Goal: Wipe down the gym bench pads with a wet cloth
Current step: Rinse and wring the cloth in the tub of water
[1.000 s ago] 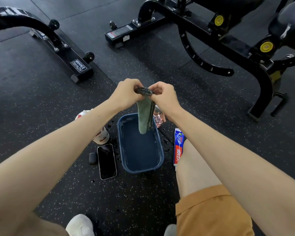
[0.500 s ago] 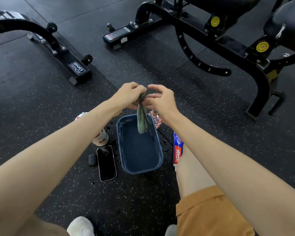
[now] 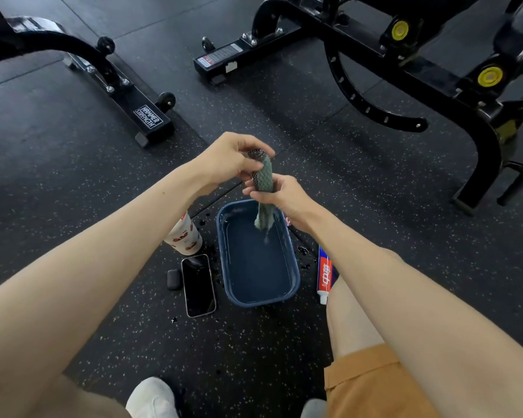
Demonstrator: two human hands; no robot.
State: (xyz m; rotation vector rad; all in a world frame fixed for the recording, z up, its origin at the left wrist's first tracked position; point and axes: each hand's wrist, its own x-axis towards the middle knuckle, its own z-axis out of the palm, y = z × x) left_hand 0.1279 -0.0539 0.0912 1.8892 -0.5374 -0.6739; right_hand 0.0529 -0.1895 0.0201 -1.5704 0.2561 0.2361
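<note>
Left hand (image 3: 227,161) and right hand (image 3: 280,196) grip cloth (image 3: 264,179), seemingly dripping, above basin (image 3: 293,285).

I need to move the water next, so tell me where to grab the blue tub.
Take the blue rectangular plastic tub by its two long rims, one hand coming in from each side. It holds water, so a level two-sided lift suits it. The black smartphone lies close along one side and the toothpaste tube near the other.

Blue plastic tub (image 3: 293,285) on the black rubber floor (image 3: 73,182), black flat phone (image 3: 198,286) just left of the tub, red-and-white paper cup (image 3: 185,236) behind the phone, red-and-blue toothpaste tube (image 3: 324,271) right of the tub, green wet cloth (image 3: 264,179) above the tub
</note>
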